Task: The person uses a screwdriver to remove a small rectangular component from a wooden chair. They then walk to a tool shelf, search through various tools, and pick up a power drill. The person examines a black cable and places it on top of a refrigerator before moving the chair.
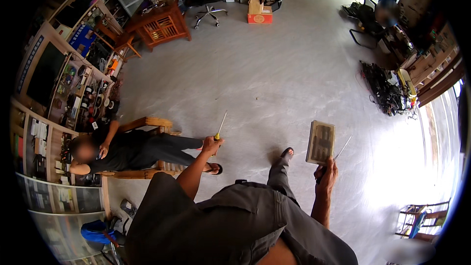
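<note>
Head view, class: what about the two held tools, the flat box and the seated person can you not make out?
All in the head view:
- Yellow-handled tool: grip mostly covered by the left hand; tip too small to identify.
- Thin-shafted tool: handle partly hidden by the right hand.
- Flat box: dark shapes in it too small to name.
- Seated person: face blurred.

A slim screwdriver with a silvery metal shaft (223,123) has a yellow-and-black handle; a second silvery thin-shafted tool (344,146) has a dark handle. The flat rectangular grey-beige case (321,142) shows dark elongated shapes. The smooth grey floor (235,76) carries whitish streaks. The squat cardboard box (260,18) is orange-red.
</note>
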A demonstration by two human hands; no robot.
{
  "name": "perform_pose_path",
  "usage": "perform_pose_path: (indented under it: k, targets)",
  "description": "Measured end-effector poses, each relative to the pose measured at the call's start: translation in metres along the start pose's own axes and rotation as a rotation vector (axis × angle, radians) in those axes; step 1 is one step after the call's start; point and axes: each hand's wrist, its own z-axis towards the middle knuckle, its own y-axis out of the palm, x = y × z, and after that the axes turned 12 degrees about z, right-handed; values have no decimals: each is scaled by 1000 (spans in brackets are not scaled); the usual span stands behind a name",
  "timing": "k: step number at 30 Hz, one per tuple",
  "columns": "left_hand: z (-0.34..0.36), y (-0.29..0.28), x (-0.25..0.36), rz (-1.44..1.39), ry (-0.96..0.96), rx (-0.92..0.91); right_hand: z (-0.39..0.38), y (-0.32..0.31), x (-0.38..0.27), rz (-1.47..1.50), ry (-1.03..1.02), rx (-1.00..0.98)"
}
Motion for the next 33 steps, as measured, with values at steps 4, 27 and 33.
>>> perform_pose_path:
  k: [4,27,33]
  targets:
    - [41,35,23,-79,-111,30,98,5,-10,30,63,32]
    - [383,94,256,-251,-622,-3,590,232,-108,57,256,-172]
    - [576,55,401,77,-197,-28,708,281,-154,40,62,-116]
